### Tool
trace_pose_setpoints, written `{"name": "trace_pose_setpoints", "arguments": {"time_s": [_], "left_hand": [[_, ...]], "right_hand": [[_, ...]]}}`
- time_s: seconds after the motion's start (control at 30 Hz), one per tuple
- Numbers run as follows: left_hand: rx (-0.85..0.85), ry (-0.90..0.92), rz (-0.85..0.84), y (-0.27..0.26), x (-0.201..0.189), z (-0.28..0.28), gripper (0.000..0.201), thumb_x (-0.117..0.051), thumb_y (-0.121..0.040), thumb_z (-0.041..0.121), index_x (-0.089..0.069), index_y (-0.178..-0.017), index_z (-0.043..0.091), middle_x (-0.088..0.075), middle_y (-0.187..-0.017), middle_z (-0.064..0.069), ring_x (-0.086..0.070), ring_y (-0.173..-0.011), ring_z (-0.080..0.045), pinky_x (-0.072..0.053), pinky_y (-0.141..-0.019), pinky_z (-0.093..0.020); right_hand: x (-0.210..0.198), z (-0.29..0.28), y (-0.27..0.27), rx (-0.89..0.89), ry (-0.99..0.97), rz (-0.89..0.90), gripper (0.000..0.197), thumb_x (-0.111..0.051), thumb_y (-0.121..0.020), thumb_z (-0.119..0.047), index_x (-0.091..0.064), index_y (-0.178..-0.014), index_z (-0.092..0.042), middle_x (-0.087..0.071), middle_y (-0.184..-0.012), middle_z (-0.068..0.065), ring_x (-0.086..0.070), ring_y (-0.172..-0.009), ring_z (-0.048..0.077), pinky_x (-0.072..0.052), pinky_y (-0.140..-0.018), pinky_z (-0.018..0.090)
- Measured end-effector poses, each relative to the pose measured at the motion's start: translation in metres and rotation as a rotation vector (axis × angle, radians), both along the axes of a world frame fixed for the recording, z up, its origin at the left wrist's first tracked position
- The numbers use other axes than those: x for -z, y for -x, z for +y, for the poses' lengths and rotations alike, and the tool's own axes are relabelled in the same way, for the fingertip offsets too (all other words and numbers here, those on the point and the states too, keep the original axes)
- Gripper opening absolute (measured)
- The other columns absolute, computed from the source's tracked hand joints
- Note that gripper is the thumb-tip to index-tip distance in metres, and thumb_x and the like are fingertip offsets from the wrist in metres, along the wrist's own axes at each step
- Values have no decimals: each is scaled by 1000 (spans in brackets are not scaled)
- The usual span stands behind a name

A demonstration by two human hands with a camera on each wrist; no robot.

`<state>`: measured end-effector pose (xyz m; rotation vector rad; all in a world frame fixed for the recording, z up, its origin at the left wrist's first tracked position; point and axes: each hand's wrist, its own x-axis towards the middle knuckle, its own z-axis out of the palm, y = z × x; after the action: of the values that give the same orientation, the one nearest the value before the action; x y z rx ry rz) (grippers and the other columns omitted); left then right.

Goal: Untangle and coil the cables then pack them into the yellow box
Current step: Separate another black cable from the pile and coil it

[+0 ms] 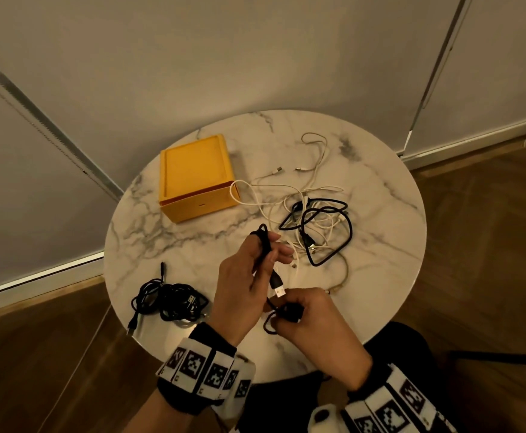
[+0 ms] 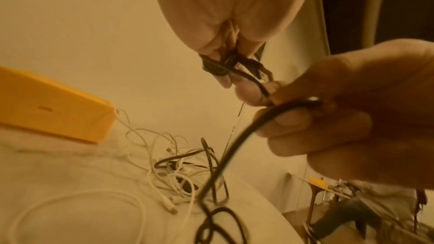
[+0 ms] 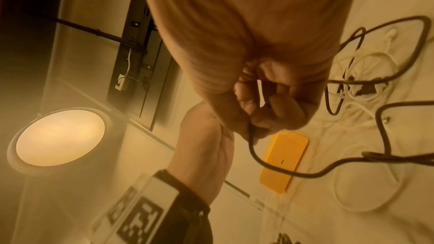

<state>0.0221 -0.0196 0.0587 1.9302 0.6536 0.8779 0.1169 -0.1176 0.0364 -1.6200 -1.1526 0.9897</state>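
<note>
A black cable [image 1: 265, 245] is looped over the fingers of my left hand [image 1: 249, 276], its USB plug [image 1: 278, 288] hanging down by the palm. My right hand [image 1: 305, 310] pinches the same cable [image 3: 252, 144] just below and pulls a loop of it. From there the cable [image 2: 225, 162] runs to a tangle of black and white cables [image 1: 317, 226] on the table's right half. The yellow box [image 1: 196, 176] stands shut at the back left of the marble table [image 1: 168, 232]. A bundle of black cable [image 1: 169, 300] lies at the front left.
The round table's front edge [image 1: 161, 348] is close to my wrists, with wooden floor [image 1: 52, 354] beyond it. Loose white cable ends [image 1: 302, 168] lie behind the tangle. A lit round lamp [image 3: 58, 136] shows in the right wrist view.
</note>
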Motion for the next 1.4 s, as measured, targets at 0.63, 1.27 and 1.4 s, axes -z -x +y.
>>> {"name": "trace_pose_setpoints", "arguments": {"time_s": [0.63, 1.27, 1.4], "left_hand": [[263, -101, 398, 22, 15, 9, 19, -47, -98, 24, -57, -96, 8, -66, -78, 2, -65, -69, -13, -52, -64, -40], [687, -138, 658, 45, -27, 18, 26, -49, -100, 26, -57, -81, 11, -47, -59, 11, -42, -51, -3, -33, -56, -17], [745, 444, 576, 51, -37, 14, 30, -54, -96, 23, -60, -67, 16, -41, -51, 2, -34, -45, -7, -30, -49, -18]], "right_hand": [[-13, -1, -23, 90, -126, -54, 42, -50, -80, 15, -68, -92, -21, -70, -78, -5, -68, -66, 9, -53, -63, 18], [-40, -5, -61, -460, -25, -112, 6, -61, -94, -13, -60, -91, -8, -66, -60, 2, -47, -43, 4, -34, -51, 9], [-42, -6, -58, -564, -94, -122, 11, -63, -93, -21, -69, -92, -12, -57, -54, 0, -49, -48, 8, -38, -56, 16]]}}
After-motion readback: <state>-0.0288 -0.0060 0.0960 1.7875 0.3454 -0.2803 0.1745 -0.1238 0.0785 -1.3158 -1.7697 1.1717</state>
